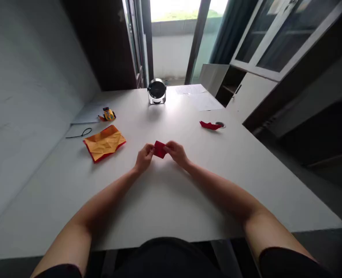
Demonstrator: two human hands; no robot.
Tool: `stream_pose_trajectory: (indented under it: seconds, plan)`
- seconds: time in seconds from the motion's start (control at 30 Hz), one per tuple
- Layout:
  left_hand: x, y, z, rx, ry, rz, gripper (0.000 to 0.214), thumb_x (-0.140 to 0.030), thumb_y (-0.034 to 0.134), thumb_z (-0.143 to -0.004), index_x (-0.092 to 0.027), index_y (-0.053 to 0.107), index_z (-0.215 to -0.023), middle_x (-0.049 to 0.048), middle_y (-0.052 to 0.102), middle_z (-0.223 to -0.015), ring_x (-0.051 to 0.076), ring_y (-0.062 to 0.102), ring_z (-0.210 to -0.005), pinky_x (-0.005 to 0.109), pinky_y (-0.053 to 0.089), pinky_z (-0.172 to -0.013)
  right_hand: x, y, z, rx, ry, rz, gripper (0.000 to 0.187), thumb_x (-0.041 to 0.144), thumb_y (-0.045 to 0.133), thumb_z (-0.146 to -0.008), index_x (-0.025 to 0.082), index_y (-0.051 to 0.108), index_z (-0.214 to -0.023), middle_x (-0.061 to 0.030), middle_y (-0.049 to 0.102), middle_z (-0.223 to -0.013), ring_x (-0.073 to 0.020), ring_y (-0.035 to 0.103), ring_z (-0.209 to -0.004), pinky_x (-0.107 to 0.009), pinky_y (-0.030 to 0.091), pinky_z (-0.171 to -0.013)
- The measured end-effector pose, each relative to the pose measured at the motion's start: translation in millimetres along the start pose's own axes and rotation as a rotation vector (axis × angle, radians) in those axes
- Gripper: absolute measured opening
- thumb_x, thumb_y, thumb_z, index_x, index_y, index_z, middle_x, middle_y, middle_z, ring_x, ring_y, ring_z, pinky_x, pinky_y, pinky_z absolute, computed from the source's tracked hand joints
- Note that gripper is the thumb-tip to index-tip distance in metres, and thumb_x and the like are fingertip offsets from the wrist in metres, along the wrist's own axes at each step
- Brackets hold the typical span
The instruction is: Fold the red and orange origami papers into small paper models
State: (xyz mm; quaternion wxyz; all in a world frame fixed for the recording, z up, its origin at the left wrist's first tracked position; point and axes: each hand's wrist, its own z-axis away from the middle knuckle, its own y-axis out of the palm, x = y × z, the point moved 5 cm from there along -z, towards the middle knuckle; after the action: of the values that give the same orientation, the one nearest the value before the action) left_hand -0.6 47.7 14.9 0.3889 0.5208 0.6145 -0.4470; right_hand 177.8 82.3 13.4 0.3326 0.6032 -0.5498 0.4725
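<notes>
Red folded piece (159, 149): we are holding it between both hands, over the middle of the white table (165, 204); whether it is touching the surface, we cannot tell.
Left hand (144, 156): we are pinching the left side, thumb against fingers; if this grip is slackening, the folds could be springing open.
Right hand (176, 152): we are pinching the right side; if we are pulling unevenly, the piece could be tearing or skewing.
Orange-and-red sheet (105, 143): it is lying creased beyond our left hand; a careless sweep could be crumpling it.

Short black sleeves (289, 264), bare forearms (108, 201)
</notes>
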Motion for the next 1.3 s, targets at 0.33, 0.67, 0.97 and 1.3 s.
stream_pose_trajectory:
  seconds: [0.33, 0.67, 0.97, 1.3]
  plan:
    - [2.0, 0.3, 3.8, -0.001, -0.095, -0.012, 0.024, -0.034, 0.062, -0.087, -0.022, 0.056, -0.107, -0.0014, 0.07, -0.076, 0.015, 0.066, -0.069, 0.026, 0.05, -0.069, -6.7, 1.3, 0.8, 0.019, 0.0, -0.001, 0.03, 0.045, 0.065, -0.086, 0.022, 0.067, -0.105, -0.0013, 0.072, -0.082, -0.0159, 0.064, -0.073, -0.029, 0.052, -0.07]
    - [-7.9, -1.2, 6.5, 0.048, -0.029, -0.181, 0.03, -0.046, 0.061, -0.09, -0.019, 0.074, -0.096, 0.0049, 0.074, -0.086, 0.019, 0.068, -0.078, 0.027, 0.05, -0.068, 4.4, 5.6, 5.8, 0.075, -0.03, 0.22, 0.019, 0.036, 0.061, -0.088, 0.02, 0.071, -0.087, -0.0001, 0.069, -0.075, -0.0131, 0.058, -0.066, -0.025, 0.044, -0.062]
    - [-12.4, -4.4, 5.6, 0.035, 0.01, -0.256, 0.035, -0.05, 0.058, -0.092, -0.019, 0.073, -0.089, 0.0035, 0.07, -0.076, 0.016, 0.061, -0.069, 0.026, 0.046, -0.063, 2.0, 6.7, 4.9, 0.139, -0.009, 0.256, 0.025, 0.043, 0.062, -0.088, 0.02, 0.07, -0.085, -0.0001, 0.068, -0.072, -0.0131, 0.055, -0.064, -0.025, 0.042, -0.062]
    - [-1.3, -6.1, 0.6, 0.044, -0.047, -0.172, 0.032, -0.048, 0.061, -0.089, -0.018, 0.073, -0.089, 0.0048, 0.071, -0.083, 0.018, 0.065, -0.076, 0.027, 0.052, -0.069, -5.0, 2.0, 1.9, 0.12, 0.014, 0.186, 0.029, 0.046, 0.061, -0.088, 0.018, 0.066, -0.08, 0.0, 0.065, -0.07, -0.0134, 0.055, -0.064, -0.026, 0.043, -0.064]
